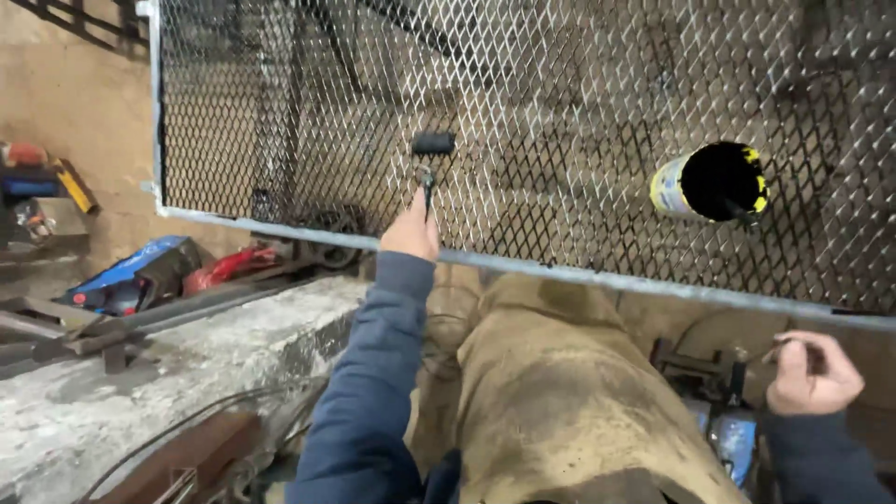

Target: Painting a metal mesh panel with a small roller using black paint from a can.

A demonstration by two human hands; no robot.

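L hand [411, 229] fisted on handle of small paint roller [432, 143], held up vs. expanded-metal mesh panel [579, 103]. Roller head sits straight above the fist, touching mesh; handle shaft runs approx vertical, roller cylinder horizontal, crosswise to shaft. Frame bar [560, 271] passes just below the hand. R hand [810, 371] low at right, well apart from roller, fingers curled around something thin; can't tell what. Paint can [709, 182] w/ open mouth lies on mesh nearer R hand, between both.
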